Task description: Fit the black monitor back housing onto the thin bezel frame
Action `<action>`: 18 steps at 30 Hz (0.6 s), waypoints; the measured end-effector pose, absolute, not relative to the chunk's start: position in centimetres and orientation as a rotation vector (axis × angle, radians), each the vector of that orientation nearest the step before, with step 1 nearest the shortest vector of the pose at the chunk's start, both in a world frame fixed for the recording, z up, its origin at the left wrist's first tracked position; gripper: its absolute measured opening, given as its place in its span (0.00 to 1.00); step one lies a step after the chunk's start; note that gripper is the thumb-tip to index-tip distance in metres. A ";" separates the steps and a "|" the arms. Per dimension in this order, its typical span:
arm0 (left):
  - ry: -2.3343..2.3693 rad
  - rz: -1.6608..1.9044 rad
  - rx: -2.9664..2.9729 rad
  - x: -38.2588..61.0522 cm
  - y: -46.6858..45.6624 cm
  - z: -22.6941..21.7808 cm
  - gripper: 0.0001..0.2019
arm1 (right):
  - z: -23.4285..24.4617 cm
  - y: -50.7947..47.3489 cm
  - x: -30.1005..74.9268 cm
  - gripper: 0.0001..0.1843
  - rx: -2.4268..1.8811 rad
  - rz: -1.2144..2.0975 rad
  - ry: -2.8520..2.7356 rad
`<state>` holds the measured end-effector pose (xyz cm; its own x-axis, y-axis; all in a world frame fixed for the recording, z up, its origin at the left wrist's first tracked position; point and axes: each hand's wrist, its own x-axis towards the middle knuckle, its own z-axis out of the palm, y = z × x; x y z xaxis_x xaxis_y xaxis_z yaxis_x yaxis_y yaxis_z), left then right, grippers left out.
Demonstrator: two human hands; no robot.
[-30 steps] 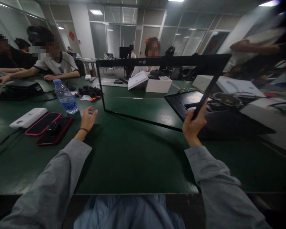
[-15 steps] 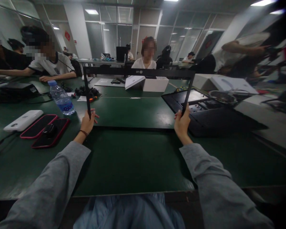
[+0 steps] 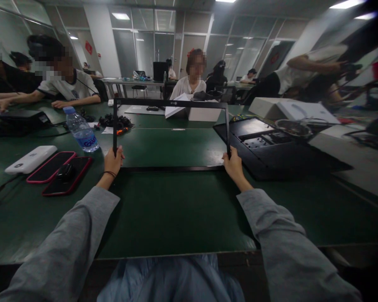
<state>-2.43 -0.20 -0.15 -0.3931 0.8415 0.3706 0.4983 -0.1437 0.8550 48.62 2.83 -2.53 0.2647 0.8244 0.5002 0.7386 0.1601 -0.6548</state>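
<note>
A thin black screen bezel (image 3: 173, 169) with an LG logo on one long bar stands upright in front of me, its opening showing the table behind. My left hand (image 3: 113, 160) is closed round its left side bar, low down. At the right side bar, my right hand (image 3: 234, 162) grips at about the same height. The lower bar is close to or on the green table (image 3: 176, 222); contact is hard to tell. Right of my right hand lies a black laptop-like panel (image 3: 286, 153) with a cut-out showing parts inside.
On the left are a water bottle (image 3: 82, 129), a white power bank (image 3: 31, 159) and two red-edged phones (image 3: 52, 167). Black cables (image 3: 113, 121) lie beyond the bottle. White boxes (image 3: 204, 112) stand across the table, where a person sits. More people sit on the left.
The bezel has turned and its upper bar has dropped slightly. My right hand has moved left with its side, and the logo now reads the other way round.
</note>
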 end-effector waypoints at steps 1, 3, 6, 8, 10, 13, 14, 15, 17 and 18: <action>1.814 1.553 1.519 -2.4 -0.2 -0.1 0.17 | -2.5 2.8 48.6 0.29 -1.573 0.118 -1.485; 1.814 1.570 1.549 -2.3 -0.3 -0.1 0.17 | -2.4 2.6 48.6 0.31 -1.548 0.112 -1.469; 1.837 1.574 1.597 -2.2 -0.5 0.0 0.18 | -2.1 2.4 48.6 0.33 -1.530 0.076 -1.433; 1.866 1.554 1.624 -2.1 -0.6 0.1 0.19 | -1.9 2.3 48.6 0.33 -1.529 0.040 -1.426; 1.900 1.534 1.659 -2.1 -0.6 0.1 0.20 | -1.7 2.3 48.6 0.32 -1.534 0.007 -1.426; 2.018 1.496 1.722 -2.2 -0.4 0.0 0.20 | -1.8 2.4 48.6 0.31 -1.557 -0.008 -1.399; 2.073 1.464 1.742 -2.3 -0.3 -0.1 0.20 | -2.0 2.5 48.7 0.30 -1.575 -0.001 -1.388; 2.128 1.417 1.758 -2.4 -0.2 -0.3 0.19 | -2.1 2.6 48.8 0.29 -1.595 0.011 -1.383; 2.207 1.288 1.789 -2.7 0.1 -0.7 0.18 | -2.6 2.8 49.1 0.27 -1.619 0.019 -1.404; 2.232 1.219 1.799 -2.8 0.3 -0.9 0.18 | -2.8 3.0 49.2 0.26 -1.624 0.008 -1.422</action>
<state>-2.84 0.27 -0.89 -0.3326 0.8378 0.4329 0.8170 0.0267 0.5761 49.22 2.99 -2.80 0.3251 0.7739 0.5434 0.7674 0.1198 -0.6298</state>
